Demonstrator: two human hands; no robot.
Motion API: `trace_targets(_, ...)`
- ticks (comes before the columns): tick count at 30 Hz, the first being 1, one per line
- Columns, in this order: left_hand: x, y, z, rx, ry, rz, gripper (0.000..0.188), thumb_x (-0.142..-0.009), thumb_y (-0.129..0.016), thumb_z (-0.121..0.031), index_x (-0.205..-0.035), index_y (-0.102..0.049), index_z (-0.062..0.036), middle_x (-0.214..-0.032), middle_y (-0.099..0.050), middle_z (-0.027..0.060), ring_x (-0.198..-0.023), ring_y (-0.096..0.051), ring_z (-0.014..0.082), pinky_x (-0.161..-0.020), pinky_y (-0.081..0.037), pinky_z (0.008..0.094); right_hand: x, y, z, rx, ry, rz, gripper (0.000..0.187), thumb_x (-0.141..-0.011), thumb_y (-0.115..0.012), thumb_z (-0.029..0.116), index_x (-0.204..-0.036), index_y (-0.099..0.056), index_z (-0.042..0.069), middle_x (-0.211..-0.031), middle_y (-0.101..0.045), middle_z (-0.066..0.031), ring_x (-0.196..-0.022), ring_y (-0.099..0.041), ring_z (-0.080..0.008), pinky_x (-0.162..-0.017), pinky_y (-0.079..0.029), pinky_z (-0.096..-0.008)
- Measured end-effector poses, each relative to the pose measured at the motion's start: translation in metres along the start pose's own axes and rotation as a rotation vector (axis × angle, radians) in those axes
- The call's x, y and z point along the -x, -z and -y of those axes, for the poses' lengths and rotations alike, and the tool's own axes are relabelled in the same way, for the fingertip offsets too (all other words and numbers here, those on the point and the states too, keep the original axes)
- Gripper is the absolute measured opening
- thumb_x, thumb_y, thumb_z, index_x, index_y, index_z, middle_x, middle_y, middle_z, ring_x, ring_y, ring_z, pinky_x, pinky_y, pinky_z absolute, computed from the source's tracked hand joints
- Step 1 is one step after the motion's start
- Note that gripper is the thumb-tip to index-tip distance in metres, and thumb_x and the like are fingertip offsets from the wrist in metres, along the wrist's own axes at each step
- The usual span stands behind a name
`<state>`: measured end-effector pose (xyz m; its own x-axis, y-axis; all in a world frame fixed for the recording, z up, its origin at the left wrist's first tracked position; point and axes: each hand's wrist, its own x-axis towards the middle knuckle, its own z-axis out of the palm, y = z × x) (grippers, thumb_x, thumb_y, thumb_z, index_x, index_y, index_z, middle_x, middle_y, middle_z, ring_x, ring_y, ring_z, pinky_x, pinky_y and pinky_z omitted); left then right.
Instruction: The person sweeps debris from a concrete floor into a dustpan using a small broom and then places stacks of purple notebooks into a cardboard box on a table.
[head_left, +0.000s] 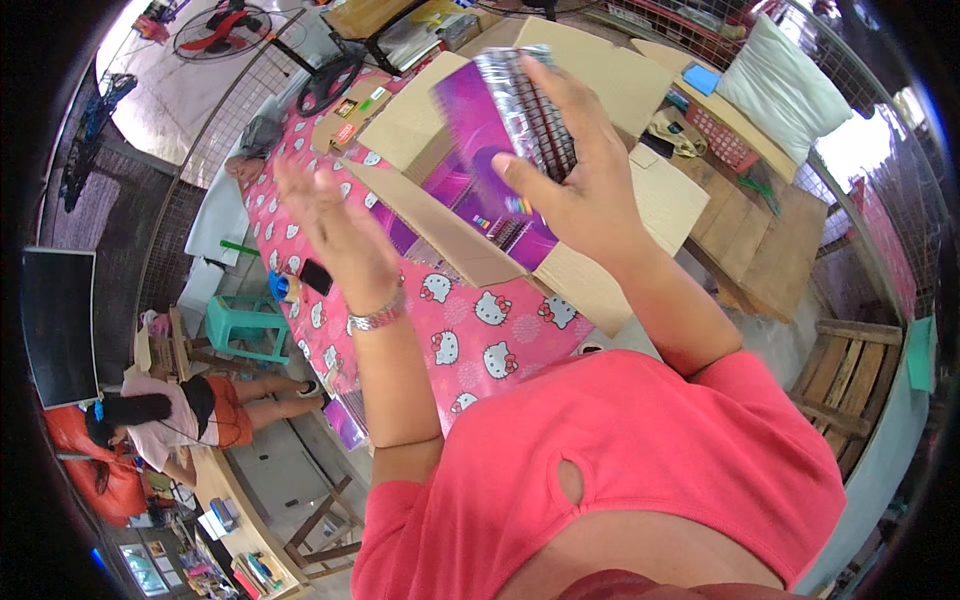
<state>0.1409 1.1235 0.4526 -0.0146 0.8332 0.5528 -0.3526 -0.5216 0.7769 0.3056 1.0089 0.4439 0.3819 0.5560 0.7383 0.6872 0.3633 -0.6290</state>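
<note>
My right hand point(592, 190) grips a bundle of purple spiral notebooks point(465, 122), its thumb on the purple cover and its fingers over the far side. The bundle's shiny, ridged binding side point(530, 115) faces up beside my fingers. It is held above an open cardboard box point(430, 225), and its edge is blurred. More purple notebooks point(470, 205) lie inside the box, partly hidden by the flaps and the held bundle. To the left of the box, my left hand point(335, 225) is raised with fingers stretched out, slightly smeared, holding nothing.
A pink patterned cloth point(460, 335) covers the table, with a dark phone point(316, 277) on it. A wooden bench point(760, 225) and a white pillow point(785, 85) are at right. At left are a green stool point(248, 328) and another person point(195, 415) leaning over a desk.
</note>
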Motion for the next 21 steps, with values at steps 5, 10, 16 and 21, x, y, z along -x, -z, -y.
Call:
trace_targets(5, -0.007, 0.090, 0.114, -0.301, 0.377, -0.222, 0.055, -0.084, -0.052, -0.019, -0.132, -0.030, -0.0022, -0.130, -0.037, 0.0120, -0.120, -0.035, 0.0220, -0.099, -0.028, 0.0366, 0.040, -0.029, -0.092, 0.422, -0.200, -0.395, 0.062, -0.072, -0.062, 0.016, -0.127, -0.036, 0.002, -0.123, -0.043, -0.0227, -0.121, -0.034, -0.0375, -0.102, -0.020, -0.0508)
trace_targets(10, 0.018, 0.133, 0.232, -0.536, 1.122, -0.072, 0.057, -0.079, -0.062, -0.032, -0.124, -0.039, -0.0063, -0.116, -0.053, 0.0099, -0.104, -0.051, 0.0257, -0.085, -0.041, 0.0480, 0.074, -0.024, -0.146, 0.928, -0.454, 0.721, 0.044, -0.081, -0.050, 0.032, -0.111, -0.057, 0.000, -0.120, -0.049, -0.0228, -0.121, -0.038, -0.0349, -0.104, -0.011, -0.0569)
trace_targets(16, 0.033, 0.179, 0.195, 0.066, 0.973, -0.074, 0.039, -0.079, -0.063, -0.027, -0.109, -0.050, -0.0060, -0.102, -0.059, 0.0083, -0.090, -0.057, 0.0242, -0.075, -0.047, 0.0426, 0.049, -0.035, -0.117, 0.765, -0.532, 0.795, 0.040, -0.081, -0.050, 0.036, -0.099, -0.064, 0.003, -0.095, -0.063, -0.0166, -0.094, -0.060, -0.0286, -0.100, -0.026, -0.0524)
trace_targets(21, 0.078, 0.200, 0.138, 0.865, 0.811, -0.307, 0.046, -0.086, -0.042, -0.034, -0.120, -0.047, -0.0050, -0.119, -0.052, 0.0179, -0.095, -0.057, 0.0306, -0.077, -0.050, 0.0439, 0.040, -0.044, -0.054, 0.137, -0.348, 0.301, 0.031, -0.079, -0.060, 0.025, -0.099, -0.063, 0.002, -0.095, -0.063, -0.0170, -0.088, -0.062, -0.0266, -0.078, -0.046, -0.0362)
